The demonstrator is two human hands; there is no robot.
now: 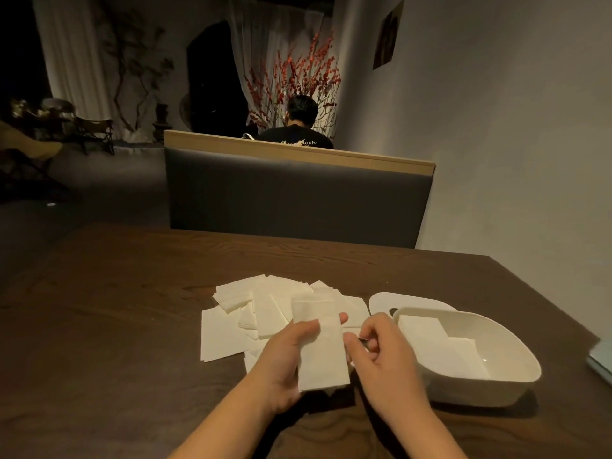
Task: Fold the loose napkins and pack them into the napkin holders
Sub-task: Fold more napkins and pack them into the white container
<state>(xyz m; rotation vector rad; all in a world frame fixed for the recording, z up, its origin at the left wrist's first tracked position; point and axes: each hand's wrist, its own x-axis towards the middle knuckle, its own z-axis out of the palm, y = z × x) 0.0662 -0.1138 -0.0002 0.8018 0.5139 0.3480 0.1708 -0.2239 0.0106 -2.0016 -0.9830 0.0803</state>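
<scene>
A folded white napkin [319, 346] stands upright above the table, held in my left hand [284, 359] with the thumb behind and the fingers curled round its left edge. My right hand [377, 356] is just right of it, fingers curled, pinching the napkin's right edge. Behind them lies a spread pile of loose white napkins [261, 306]. To the right sits an open white napkin holder [516, 369] with a few folded napkins [440, 342] lying inside. Its white lid [397, 301] with a dark slot lies flat behind it.
The dark wooden table [116, 309] carries everything. A pale flat object [601, 359] pokes in at the table's right edge. Beyond the far edge stands a grey padded bench back [298, 193], with a person in a black shirt [298, 134] seated behind it.
</scene>
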